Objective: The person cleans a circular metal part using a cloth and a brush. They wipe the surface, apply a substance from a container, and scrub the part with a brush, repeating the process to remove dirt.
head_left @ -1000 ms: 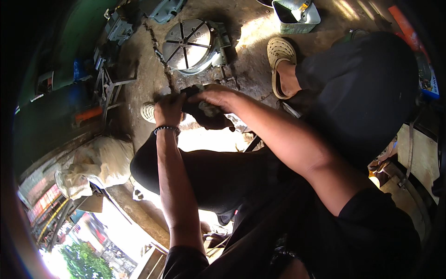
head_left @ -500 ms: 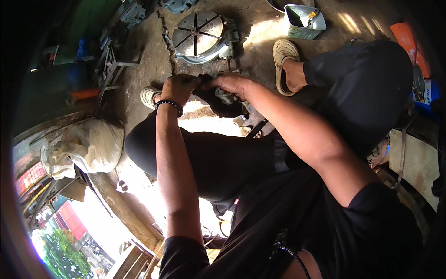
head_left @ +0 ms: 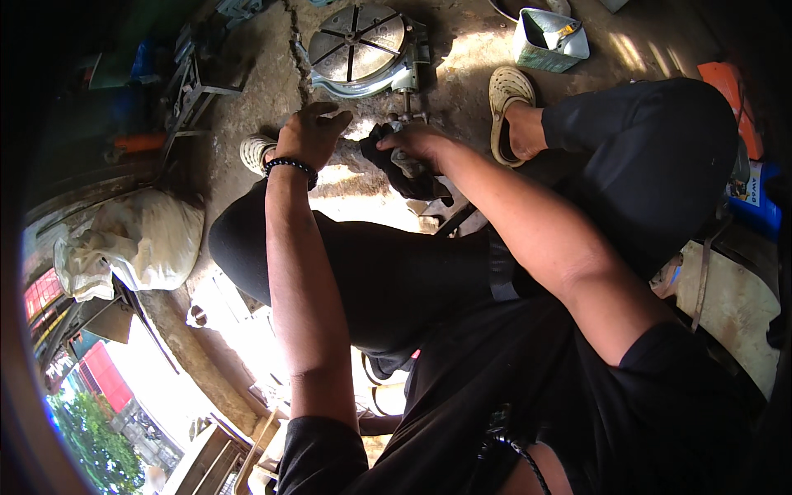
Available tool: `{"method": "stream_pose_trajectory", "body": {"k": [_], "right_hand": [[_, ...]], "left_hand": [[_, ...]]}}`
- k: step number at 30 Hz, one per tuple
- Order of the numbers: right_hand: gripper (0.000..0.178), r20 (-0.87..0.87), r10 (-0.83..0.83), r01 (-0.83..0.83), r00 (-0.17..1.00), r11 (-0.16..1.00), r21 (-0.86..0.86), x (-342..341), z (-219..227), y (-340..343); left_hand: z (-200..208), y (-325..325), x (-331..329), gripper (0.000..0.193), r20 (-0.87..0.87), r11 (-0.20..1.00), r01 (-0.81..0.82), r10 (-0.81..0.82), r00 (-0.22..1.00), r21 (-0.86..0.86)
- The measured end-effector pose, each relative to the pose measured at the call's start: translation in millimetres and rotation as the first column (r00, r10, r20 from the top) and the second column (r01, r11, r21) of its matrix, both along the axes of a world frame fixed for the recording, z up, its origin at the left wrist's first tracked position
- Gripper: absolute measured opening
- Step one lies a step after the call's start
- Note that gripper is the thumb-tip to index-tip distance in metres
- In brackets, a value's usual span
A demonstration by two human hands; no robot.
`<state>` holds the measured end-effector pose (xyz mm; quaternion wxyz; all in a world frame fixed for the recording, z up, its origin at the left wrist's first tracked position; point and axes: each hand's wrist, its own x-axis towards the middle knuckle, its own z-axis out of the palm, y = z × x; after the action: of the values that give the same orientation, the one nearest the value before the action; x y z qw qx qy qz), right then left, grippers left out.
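The black cloth (head_left: 422, 186) should be held firmly by the clamped right grip (head_left: 424, 143), the empty left grip (head_left: 308, 139) being spread nearby.

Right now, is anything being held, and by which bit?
Yes: the right grip holds a bunched dark cloth by its upper part in this view. The left grip looks empty.
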<state>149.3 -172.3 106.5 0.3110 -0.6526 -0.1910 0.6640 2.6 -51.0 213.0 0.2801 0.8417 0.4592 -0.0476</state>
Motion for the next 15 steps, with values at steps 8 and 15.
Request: {"method": "stream_pose_trajectory", "body": {"k": [8, 15], "right_hand": [[0.051, 0.088, -0.061, 0.061, 0.994, 0.998, 0.000, -2, -10, -1], [0.039, -0.051, -0.217, 0.213, 0.975, 0.975, -0.065, 0, -32, -1]], "left_hand": [[0, -1, 3, 0.050, 0.004, 1.000, -0.016, 0.016, 1.000, 0.003], [-11, 3, 4, 0.042, 0.009, 1.000, 0.011, -0.011, 1.000, -0.003]]}}
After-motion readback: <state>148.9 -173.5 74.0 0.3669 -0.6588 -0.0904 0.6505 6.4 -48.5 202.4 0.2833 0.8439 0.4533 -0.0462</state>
